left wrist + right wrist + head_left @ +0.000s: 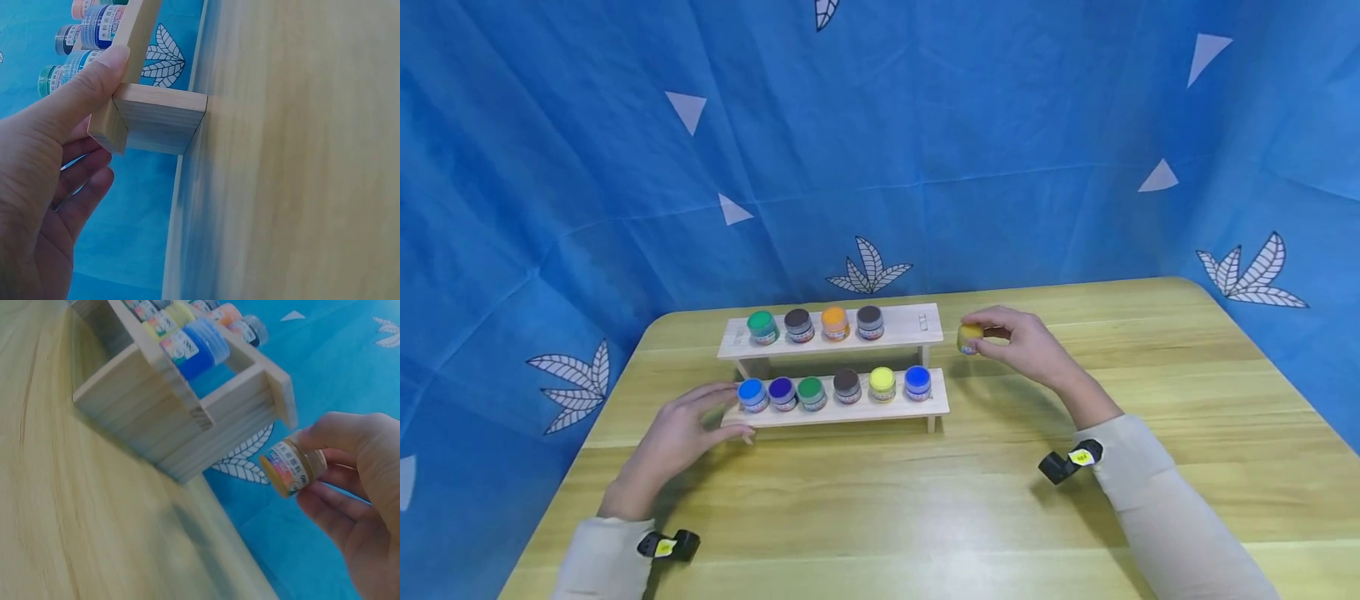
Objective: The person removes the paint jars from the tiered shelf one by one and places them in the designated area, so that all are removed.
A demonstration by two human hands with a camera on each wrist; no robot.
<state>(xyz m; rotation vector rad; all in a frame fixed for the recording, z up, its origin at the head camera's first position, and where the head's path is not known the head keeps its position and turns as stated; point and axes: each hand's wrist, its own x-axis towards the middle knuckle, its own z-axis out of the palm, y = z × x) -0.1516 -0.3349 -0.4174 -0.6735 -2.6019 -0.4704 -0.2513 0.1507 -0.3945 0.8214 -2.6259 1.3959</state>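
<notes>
My right hand [1018,343] pinches a small paint jar [969,339] with an ochre-yellow lid between thumb and fingers, off the right end of the upper shelf. In the right wrist view this jar [291,465] is tilted, its printed label showing. My left hand [681,433] grips the left end of a two-tier wooden rack [850,414]; in the left wrist view the thumb [100,75] lies along the shelf's front edge. Beside those fingers stands a light-blue-lidded jar [752,395]. The lower shelf carries a row of several jars, ending in a blue one [917,382] at the right.
On the upper shelf [902,335] stand several more jars, among them a green one [763,327] at the left and an orange one [835,322]. The rack sits on a wood-grain table [865,508]. A blue patterned cloth [1000,208] hangs behind.
</notes>
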